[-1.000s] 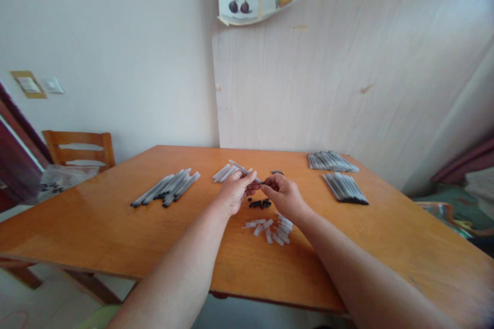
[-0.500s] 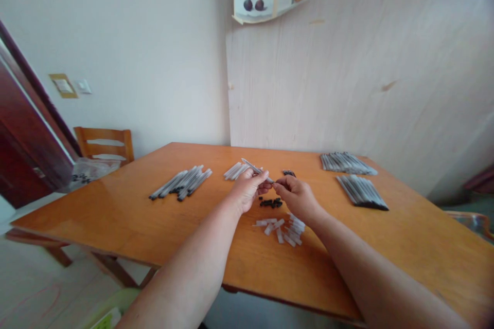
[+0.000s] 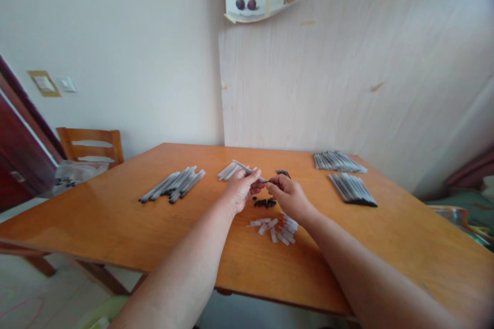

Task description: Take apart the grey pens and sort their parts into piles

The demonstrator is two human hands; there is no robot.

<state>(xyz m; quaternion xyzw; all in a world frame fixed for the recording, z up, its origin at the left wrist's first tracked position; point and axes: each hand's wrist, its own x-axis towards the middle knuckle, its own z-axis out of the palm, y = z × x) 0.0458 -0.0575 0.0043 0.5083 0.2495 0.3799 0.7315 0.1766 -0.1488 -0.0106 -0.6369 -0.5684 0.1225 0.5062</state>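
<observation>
On the table (image 3: 116,226), the two hands meet at the centre: the left hand (image 3: 238,191) touches the right hand (image 3: 287,196) over a held pen tube (image 3: 247,169). A heap of small plugs (image 3: 264,202) lies just below them, at six o'clock, with short caps (image 3: 276,229) nearer still. Loose pens (image 3: 173,185) lie at nine o'clock; two bundles (image 3: 345,175) sit at two o'clock (one behind the other). A chair (image 3: 90,145) stands beyond the table's ten o'clock corner.

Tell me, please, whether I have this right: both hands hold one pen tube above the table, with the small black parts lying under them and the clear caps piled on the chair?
Not quite: the head view shows the clear caps on the table, just near of the black parts, not on the chair. The left hand and right hand do hold one pen tube.
</observation>
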